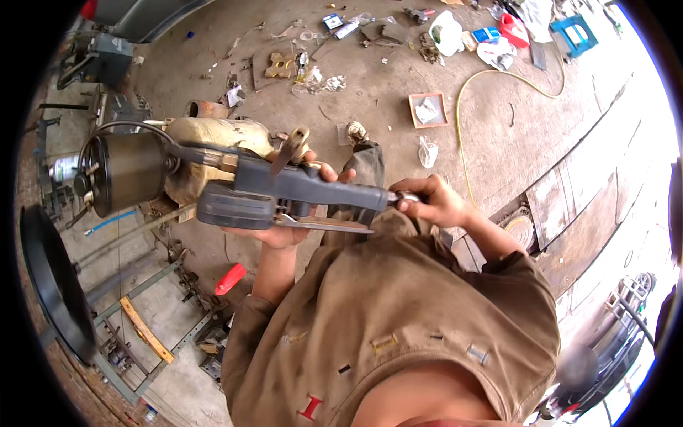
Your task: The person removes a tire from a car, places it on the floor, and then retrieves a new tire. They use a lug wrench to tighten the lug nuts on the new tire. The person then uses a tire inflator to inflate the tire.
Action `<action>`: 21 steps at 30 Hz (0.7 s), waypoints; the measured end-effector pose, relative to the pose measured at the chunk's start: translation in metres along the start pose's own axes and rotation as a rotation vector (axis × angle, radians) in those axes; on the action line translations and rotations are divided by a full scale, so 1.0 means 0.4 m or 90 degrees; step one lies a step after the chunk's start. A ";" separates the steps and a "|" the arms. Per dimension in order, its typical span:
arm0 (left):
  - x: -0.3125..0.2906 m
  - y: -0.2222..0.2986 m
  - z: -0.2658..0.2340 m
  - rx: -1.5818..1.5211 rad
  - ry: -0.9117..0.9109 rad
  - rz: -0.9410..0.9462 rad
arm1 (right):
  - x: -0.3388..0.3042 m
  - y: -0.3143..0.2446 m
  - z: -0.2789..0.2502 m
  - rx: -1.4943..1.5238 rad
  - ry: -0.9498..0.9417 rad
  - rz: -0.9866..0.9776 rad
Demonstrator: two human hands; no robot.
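Observation:
A black air gun [306, 186] with a long metal trigger lever lies across the front of my body. My left hand [279, 236] wraps round its body from below, with fingertips showing over the far side. At the slim right end of the air gun, my right hand [429, 201] is closed on a small metal fitting [395, 197], partly hidden by the fingers. A black hose [117, 124] curves from the brass-coloured connector [219, 160] at the other end toward a dark cylinder [128, 174].
A cream-coloured tank [220, 135] stands just beyond the tool. A metal frame [178, 274] and large black wheel-like disc [53, 281] are at left. On the floor lie a red piece [230, 279], a square tray [429, 112], a yellow hose [461, 107] and scattered litter.

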State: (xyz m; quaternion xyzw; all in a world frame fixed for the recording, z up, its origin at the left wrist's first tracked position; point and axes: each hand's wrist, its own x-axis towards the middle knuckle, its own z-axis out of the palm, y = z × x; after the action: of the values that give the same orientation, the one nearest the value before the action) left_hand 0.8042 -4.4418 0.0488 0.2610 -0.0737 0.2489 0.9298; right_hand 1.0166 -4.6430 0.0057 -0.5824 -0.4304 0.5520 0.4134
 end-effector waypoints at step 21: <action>0.766 1.105 -0.721 0.378 0.287 -0.190 | 1.686 -0.449 -0.568 -0.210 -0.356 -0.150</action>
State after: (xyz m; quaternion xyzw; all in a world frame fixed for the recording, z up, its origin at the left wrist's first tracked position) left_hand 0.8496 -3.8343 0.0830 0.4648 0.2460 0.1725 0.8329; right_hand 1.2489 -3.9470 -0.0051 -0.4138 -0.6749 0.5616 0.2406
